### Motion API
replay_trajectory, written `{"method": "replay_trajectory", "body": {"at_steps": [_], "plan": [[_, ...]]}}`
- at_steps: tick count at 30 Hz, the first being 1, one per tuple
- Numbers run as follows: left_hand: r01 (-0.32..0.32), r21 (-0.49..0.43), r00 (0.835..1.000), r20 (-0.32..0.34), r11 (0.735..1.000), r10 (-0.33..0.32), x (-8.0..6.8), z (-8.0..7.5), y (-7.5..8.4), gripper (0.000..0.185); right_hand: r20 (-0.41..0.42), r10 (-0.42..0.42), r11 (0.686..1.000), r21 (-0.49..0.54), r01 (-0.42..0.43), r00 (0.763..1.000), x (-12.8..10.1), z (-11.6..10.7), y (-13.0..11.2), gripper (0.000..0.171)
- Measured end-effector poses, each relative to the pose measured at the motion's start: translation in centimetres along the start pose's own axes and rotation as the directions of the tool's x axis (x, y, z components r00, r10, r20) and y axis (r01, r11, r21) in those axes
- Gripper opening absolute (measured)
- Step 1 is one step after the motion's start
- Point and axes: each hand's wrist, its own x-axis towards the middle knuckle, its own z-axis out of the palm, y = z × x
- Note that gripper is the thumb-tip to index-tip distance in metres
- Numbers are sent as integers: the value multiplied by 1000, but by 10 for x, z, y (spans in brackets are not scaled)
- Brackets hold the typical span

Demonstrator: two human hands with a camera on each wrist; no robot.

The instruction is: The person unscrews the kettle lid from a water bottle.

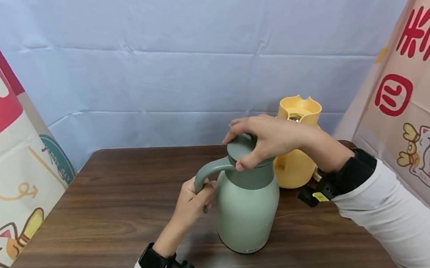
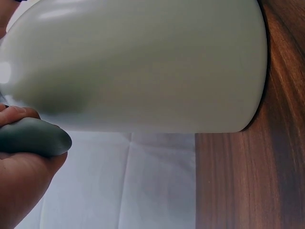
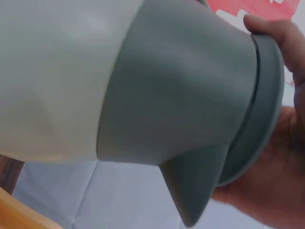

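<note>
A pale green thermos jug [image 1: 249,214] stands upright on the table, with a darker green collar, spout and handle. My left hand [image 1: 195,201] grips its handle [image 1: 213,167] on the left side; in the left wrist view the handle's lower end [image 2: 35,137] pokes out between thumb and fingers. From above, my right hand [image 1: 269,138] holds the round lid [image 1: 241,147], thumb at the near edge and fingers over the far side. The right wrist view shows the lid [image 3: 259,109] sitting on the collar [image 3: 181,86], a thin dark seam between them. Part of the right palm is hidden behind the lid.
A yellow jug [image 1: 296,168] with an uncovered top stands just behind the green one, to its right, partly hidden by my right forearm. The dark wooden table [image 1: 109,223] ends at a pale cloth backdrop [image 1: 152,79]. Printed hangings flank both sides.
</note>
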Motion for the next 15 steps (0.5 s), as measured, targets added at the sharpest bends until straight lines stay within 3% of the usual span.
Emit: {"method": "replay_trajectory", "body": {"at_steps": [4, 9, 12, 15], "plan": [[14, 7, 1000, 4, 1000, -14, 1, 3, 13, 33, 95, -115, 986, 132, 102, 989, -2, -5, 7, 46], [27, 16, 1000, -1, 1000, -27, 2, 3, 16, 31, 201, -220, 951, 262, 164, 955, -2, -9, 11, 51], [38, 25, 999, -6, 999, -38, 0, 2, 12, 30, 216, -236, 947, 271, 174, 947, -3, -8, 10, 52], [31, 23, 999, -10, 999, -31, -1, -1, 0, 30, 194, -225, 951, 256, 173, 955, -5, -8, 7, 56]]}}
